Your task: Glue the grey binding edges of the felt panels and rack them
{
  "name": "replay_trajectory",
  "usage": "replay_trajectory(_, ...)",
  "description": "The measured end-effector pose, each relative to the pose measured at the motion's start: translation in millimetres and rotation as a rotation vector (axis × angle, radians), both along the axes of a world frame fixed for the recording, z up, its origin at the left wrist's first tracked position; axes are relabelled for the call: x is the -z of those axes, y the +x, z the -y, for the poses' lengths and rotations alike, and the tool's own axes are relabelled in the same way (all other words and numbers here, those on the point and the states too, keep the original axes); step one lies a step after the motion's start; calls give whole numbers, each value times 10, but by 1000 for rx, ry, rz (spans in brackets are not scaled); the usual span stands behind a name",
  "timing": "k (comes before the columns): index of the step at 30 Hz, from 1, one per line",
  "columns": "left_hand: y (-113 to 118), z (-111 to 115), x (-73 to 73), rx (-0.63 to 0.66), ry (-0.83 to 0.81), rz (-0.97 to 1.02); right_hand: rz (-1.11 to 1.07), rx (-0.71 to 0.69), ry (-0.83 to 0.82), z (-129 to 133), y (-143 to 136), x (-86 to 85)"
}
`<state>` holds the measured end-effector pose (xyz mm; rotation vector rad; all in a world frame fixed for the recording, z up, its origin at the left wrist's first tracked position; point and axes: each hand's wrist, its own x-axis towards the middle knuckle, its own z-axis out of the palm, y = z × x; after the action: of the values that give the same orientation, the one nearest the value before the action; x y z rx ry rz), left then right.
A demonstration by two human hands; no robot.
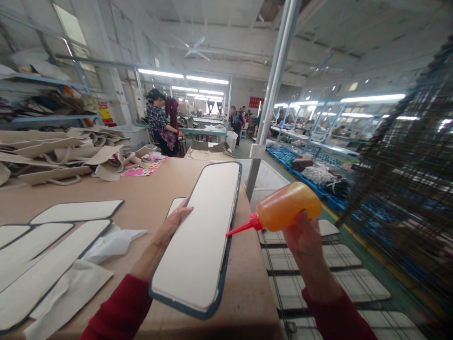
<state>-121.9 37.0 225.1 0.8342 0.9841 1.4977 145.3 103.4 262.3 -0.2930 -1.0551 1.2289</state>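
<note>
A long white panel point(200, 231) with rounded corners and a dark blue edge is tilted up above the brown table point(141, 193). My left hand point(176, 218) grips it by its left edge, thumb on the white face. In my right hand point(302, 231) is a squeeze bottle point(288, 207) of amber liquid, lying nearly on its side. The tip of its red nozzle point(244, 228) touches or almost touches the panel's right border. Part of another white panel shows behind the held one.
More edged panels point(76, 211) and crumpled white cloth point(76, 283) lie at left. Beige fabric pieces point(56, 153) are heaped behind them. Right of the table stand a metal post point(271, 94), a white bin point(271, 174) and a rack of panels point(339, 255). People point(161, 118) are farther back.
</note>
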Motion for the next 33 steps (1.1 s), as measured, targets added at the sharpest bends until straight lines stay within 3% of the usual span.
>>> replay_trajectory(8, 85, -74, -27, -3, -11, 59, 7, 10, -56, 73, 48, 72)
replay_trajectory(26, -32, -299, 105, 86, -19, 90, -2, -28, -100, 138, 83, 178)
replay_trajectory(33, -83, -318, 112, 39, -9, 83, -10, -55, -112, 168, 85, 193)
